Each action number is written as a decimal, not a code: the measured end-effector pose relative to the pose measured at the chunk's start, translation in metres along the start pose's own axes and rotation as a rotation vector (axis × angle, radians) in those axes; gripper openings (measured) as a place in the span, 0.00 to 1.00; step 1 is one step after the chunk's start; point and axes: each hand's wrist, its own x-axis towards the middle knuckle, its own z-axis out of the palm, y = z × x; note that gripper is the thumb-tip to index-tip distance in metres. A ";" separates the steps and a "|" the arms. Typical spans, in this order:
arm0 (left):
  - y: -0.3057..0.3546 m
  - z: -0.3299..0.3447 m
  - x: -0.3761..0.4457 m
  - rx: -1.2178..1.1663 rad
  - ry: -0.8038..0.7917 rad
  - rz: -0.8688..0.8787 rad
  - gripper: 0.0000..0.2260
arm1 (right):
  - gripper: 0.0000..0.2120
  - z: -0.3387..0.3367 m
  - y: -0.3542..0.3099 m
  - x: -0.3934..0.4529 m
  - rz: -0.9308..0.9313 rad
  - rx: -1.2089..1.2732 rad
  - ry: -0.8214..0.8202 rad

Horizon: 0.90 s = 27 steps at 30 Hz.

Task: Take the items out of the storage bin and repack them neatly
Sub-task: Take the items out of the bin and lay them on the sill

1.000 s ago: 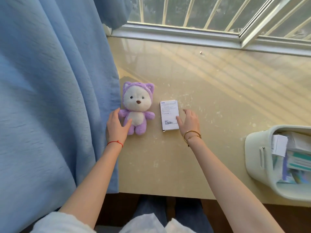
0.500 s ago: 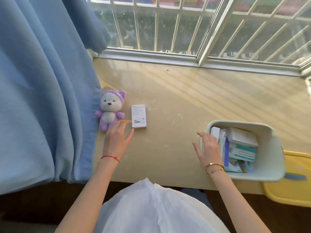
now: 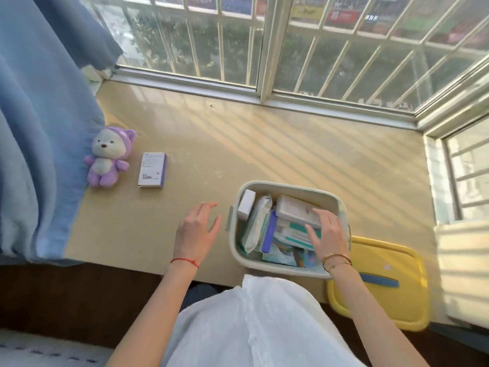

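1. The left hand (image 3: 197, 230) hovers over the desk (image 3: 264, 144) just left of the storage bin (image 3: 288, 188), palm down, fingers spread, its grip open and empty; a red string circles the wrist.
2. The right hand (image 3: 328, 235) reaches into the right side of the bin, fingers spread over a flat grey box (image 3: 296, 209) and a teal and white box (image 3: 293, 233). Its grip is loose and not closed on either; gold bracelets sit at the wrist.
3. The pale bin stands at the near edge of the desk, packed with a small white box (image 3: 246, 203) at its far left corner, a soft white pack (image 3: 258, 223) on edge, a blue item (image 3: 270, 235) and more packets beneath.
4. Far to the left, a purple plush bear (image 3: 108, 157) lies beside the blue curtain (image 3: 39, 128), with a white and purple box (image 3: 152, 169) just right of it.
5. A yellow lid (image 3: 391, 263) lies right of the bin.
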 end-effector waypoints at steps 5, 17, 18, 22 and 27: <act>0.043 0.052 -0.013 -0.033 -0.112 -0.036 0.14 | 0.24 0.008 0.038 0.016 -0.001 -0.017 -0.090; 0.049 0.160 -0.002 0.073 -0.334 -0.255 0.26 | 0.30 0.080 0.071 0.048 -0.012 -0.097 -0.245; 0.046 0.166 -0.001 0.077 -0.346 -0.283 0.27 | 0.30 0.085 0.073 0.050 -0.010 -0.095 -0.251; 0.038 0.183 0.002 0.043 -0.338 -0.358 0.28 | 0.31 0.104 0.078 0.061 -0.005 -0.083 -0.264; 0.032 0.184 0.004 0.001 -0.353 -0.369 0.28 | 0.27 0.109 0.078 0.069 -0.036 -0.099 -0.214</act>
